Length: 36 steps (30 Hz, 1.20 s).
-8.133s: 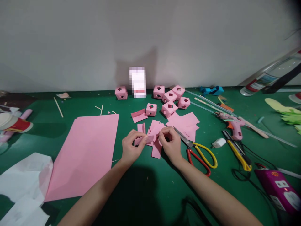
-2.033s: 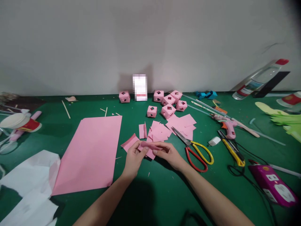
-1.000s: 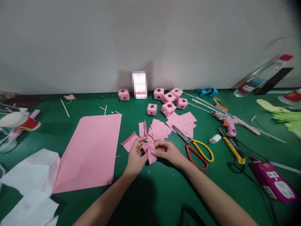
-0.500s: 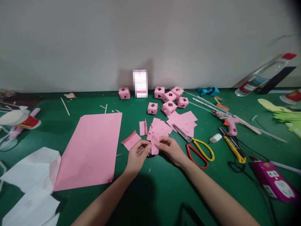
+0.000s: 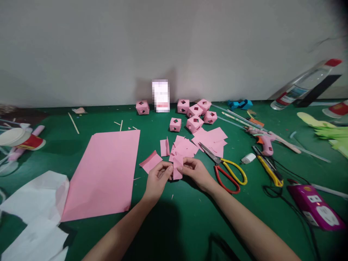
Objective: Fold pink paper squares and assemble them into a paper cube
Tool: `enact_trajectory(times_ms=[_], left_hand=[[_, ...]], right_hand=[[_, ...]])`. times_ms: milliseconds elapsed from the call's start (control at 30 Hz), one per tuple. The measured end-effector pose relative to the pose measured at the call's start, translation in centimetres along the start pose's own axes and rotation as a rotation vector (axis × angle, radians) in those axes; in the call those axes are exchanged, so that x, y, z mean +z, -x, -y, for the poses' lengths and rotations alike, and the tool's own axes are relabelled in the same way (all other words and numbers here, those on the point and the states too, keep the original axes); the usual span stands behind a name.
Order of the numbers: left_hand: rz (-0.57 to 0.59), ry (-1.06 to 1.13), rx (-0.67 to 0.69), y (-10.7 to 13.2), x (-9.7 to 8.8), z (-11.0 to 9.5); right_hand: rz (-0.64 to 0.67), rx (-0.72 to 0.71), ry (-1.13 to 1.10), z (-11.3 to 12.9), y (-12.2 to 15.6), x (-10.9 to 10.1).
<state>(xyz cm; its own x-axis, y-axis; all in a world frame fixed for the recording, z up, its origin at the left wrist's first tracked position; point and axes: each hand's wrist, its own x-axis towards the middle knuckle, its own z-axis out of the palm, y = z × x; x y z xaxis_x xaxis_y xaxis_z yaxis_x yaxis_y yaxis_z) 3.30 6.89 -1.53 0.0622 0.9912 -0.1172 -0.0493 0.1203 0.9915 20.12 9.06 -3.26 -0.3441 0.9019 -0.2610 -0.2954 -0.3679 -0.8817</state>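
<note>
Between my two hands is a small pink paper piece (image 5: 178,168), held low over the green table. My left hand (image 5: 160,176) pinches its left edge between thumb and fingers. From the other side, my right hand (image 5: 196,172) grips it with thumb and forefinger. Just behind lies a pile of pink paper pieces (image 5: 185,145), and a folded pink piece (image 5: 151,162) rests beside my left hand. Scissors (image 5: 223,164) with one red and one yellow handle lie partly spread to the right of my right hand. Several pink paper cubes (image 5: 194,124) with diamond-shaped holes stand farther back.
A stack of pink sheets (image 5: 106,174) lies at left, with crumpled white paper (image 5: 40,195) and a paper cup (image 5: 21,139) past it. At right are a glue gun (image 5: 265,140), a yellow cutter (image 5: 269,168), a purple power strip (image 5: 315,207) and a leaning bottle (image 5: 301,87).
The pink piece between my fingers has shifted and turned slightly. Both hands keep nearly the same place, and the whole view has moved a little.
</note>
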Motion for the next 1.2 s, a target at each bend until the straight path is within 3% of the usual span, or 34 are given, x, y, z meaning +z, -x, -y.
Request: enact_trajectory(times_ms=[433,567,1200], left_hand=[[-0.009,-0.137,0.071,0.21,0.39,0.61],[0.037,-0.142,0.096,0.21,0.21,0.79],[-0.017,-0.224,0.155,0.23,0.27,0.74]], right_hand=[[0.015,-0.037,0.053,0.06,0.03,0.27],[0.036,-0.076,0.083,0.22,0.18,0.37],[-0.076,-0.156,0.174,0.22,0.29,0.80]])
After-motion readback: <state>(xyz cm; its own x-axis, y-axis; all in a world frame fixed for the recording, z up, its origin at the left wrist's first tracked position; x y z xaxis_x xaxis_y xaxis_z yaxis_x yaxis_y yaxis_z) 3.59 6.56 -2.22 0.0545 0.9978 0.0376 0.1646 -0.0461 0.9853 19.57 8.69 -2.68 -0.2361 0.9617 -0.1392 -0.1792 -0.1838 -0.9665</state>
